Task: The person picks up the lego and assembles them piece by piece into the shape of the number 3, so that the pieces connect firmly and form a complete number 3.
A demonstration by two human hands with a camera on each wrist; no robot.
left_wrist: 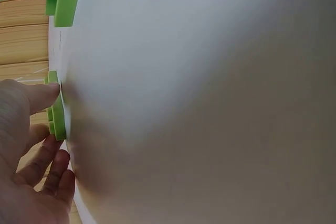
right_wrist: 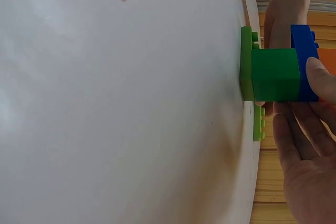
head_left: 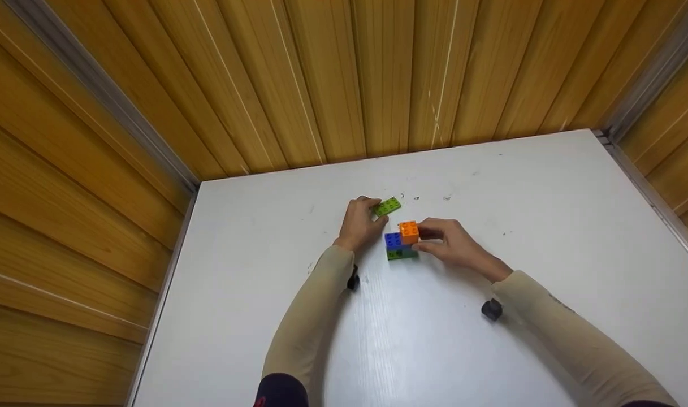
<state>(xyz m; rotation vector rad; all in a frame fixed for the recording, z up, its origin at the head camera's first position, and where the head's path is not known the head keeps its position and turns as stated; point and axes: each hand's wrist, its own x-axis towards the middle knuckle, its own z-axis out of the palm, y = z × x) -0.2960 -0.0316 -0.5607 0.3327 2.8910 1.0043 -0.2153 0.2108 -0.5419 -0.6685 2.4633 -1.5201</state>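
1. Left hand: thumb and fingers are clamped on the loose lime-green plate, a flat toy building plate with studs. The thumb lies against one side; fingertips meet the plate near its end.

2. Loose lime-green plate: located at the far side of the brick stack, near it but apart from it, close above or on the tabletop. Contact with the surface cannot be confirmed.

3. Right hand: clamped on the upper part of the brick stack from its right side. The thumb presses on the edge of the blue plate; the other fingers reach behind.

4. Brick stack, bottom to top: lime-green base plate, dark green brick, blue plate, orange brick. The stack is upright.

5. Alignment: the orange brick sits on the right part of the blue plate, leaving blue studs exposed at left. The blue plate overhangs the dark green brick toward the left. Studs of the lime-green base plate show beside the dark green brick.

6. Surroundings: the tabletop is white with small dark marks. Yellow wood-grain panels stand behind it. Both forearms wear beige sleeves.
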